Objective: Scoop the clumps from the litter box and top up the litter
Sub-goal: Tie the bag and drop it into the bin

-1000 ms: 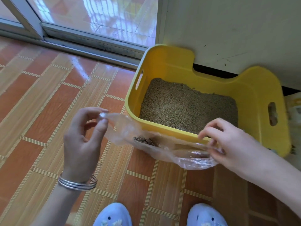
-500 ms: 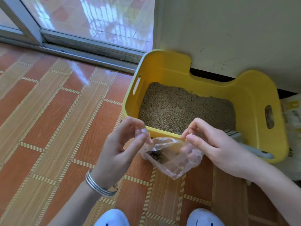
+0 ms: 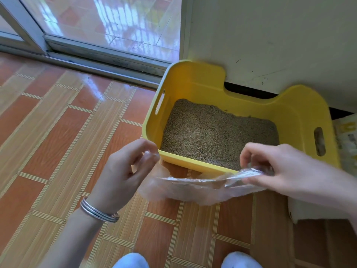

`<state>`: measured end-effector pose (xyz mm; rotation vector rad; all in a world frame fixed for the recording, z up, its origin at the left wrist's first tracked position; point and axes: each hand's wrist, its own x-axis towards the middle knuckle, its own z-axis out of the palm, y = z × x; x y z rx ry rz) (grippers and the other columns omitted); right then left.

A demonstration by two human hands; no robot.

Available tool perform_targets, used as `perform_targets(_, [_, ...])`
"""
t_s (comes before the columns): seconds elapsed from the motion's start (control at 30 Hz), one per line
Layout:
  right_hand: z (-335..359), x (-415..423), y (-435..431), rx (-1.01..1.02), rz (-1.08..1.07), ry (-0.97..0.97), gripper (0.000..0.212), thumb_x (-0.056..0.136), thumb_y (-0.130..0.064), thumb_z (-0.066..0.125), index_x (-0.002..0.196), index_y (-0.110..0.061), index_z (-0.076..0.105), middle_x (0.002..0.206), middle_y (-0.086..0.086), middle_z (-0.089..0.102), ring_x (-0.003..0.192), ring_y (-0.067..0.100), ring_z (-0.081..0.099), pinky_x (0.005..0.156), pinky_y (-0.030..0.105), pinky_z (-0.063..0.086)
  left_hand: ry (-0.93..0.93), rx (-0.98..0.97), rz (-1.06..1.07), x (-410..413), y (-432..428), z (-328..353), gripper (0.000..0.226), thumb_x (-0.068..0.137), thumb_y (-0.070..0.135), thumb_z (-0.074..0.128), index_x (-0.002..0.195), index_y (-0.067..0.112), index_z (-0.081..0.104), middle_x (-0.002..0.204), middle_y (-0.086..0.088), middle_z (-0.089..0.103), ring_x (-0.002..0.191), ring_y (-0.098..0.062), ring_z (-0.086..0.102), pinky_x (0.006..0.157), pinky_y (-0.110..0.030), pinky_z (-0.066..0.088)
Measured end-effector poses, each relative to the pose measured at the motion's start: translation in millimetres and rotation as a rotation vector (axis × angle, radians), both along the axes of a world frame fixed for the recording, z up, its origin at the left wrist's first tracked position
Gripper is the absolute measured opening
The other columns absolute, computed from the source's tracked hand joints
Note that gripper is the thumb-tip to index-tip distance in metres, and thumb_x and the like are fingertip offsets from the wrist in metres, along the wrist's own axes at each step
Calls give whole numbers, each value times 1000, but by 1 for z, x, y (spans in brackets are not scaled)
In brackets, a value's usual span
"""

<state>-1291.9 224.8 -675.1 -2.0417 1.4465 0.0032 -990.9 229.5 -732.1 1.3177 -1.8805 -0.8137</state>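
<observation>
A yellow litter box point(image 3: 195, 82) stands on the tiled floor against the wall, holding brown litter point(image 3: 216, 132). In front of its near rim I hold a clear plastic bag point(image 3: 193, 188) stretched between both hands. My left hand point(image 3: 123, 171) pinches the bag's left edge by the box's near left corner. My right hand point(image 3: 286, 167) grips the bag's right edge over the box's near rim. The bag's contents cannot be made out now, and the scoop is hidden.
A sliding glass door and its metal track point(image 3: 96, 60) run along the far side. A pale wall point(image 3: 270, 35) backs the box. A printed package point(image 3: 345, 140) lies right of the box. My two light blue shoes point(image 3: 131, 261) show at the bottom edge.
My hands came close together with the bag bunched half a second ago, then pulled apart again, stretching the bag wide. The scoop seen by the box's right end is now hidden.
</observation>
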Motion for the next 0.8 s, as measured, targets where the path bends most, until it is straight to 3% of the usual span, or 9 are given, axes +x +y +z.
perform_targets(0.1, [2,7,-3,73,-63,-512,20,77,-40,64,90,-35,50,93,-9,61,93,8,59,77,15,46,0,4,8,-1,-3,2,18,85,39,51,84,23,59,72,8,57,59,-15,50,56,-27,44])
perform_targets(0.17, [-5,17,-3,206,-143,-922,20,81,-26,67,89,-23,48,93,-6,61,109,19,59,86,25,49,49,52,6,-4,-2,2,22,84,42,52,86,22,60,72,2,60,61,-19,55,58,-32,47])
perform_targets(0.23, [-16,28,-4,314,-263,-1193,20,80,-17,61,85,-20,42,86,-4,57,104,27,63,84,36,52,159,111,11,-11,0,1,22,82,42,55,86,21,59,72,-6,64,61,-18,60,62,-29,51])
perform_targets(0.3, [-24,39,-5,362,-350,-1325,22,80,-15,57,83,-20,36,81,-2,52,83,22,66,87,47,51,304,179,41,-17,2,-1,20,80,41,58,85,22,57,74,-8,67,64,-16,64,67,-23,52])
perform_targets(0.37, [-32,46,-5,354,-387,-1355,21,82,-16,57,80,-20,36,79,-2,50,67,15,59,85,44,52,390,241,78,-22,1,-5,24,79,39,62,85,16,54,72,-7,68,69,-18,68,71,-25,53])
perform_targets(0.43, [-37,50,-6,334,-395,-1298,21,83,-17,59,78,-19,38,82,-1,52,65,14,55,81,37,52,450,303,97,-25,1,-10,34,78,36,65,84,7,48,66,-6,67,66,-21,68,69,-31,53])
perform_targets(0.6, [-43,53,-1,250,-219,-942,14,79,-15,66,88,-17,56,106,-2,59,80,23,59,79,33,49,497,391,61,-39,9,-18,39,68,39,70,74,13,41,55,2,56,46,-12,48,45,-22,42])
perform_targets(0.7, [-45,58,4,120,-105,-747,27,78,-17,70,102,-23,61,112,-10,57,85,18,61,79,37,52,472,444,29,-45,10,-20,38,62,43,73,73,22,44,57,2,53,50,-16,43,47,-26,37])
perform_targets(0.8, [-47,60,6,13,-48,-686,28,77,-16,73,102,-26,65,113,-12,56,95,14,60,76,31,50,436,502,-14,-48,9,-20,42,59,44,75,77,24,44,62,-3,54,55,-16,42,50,-30,36])
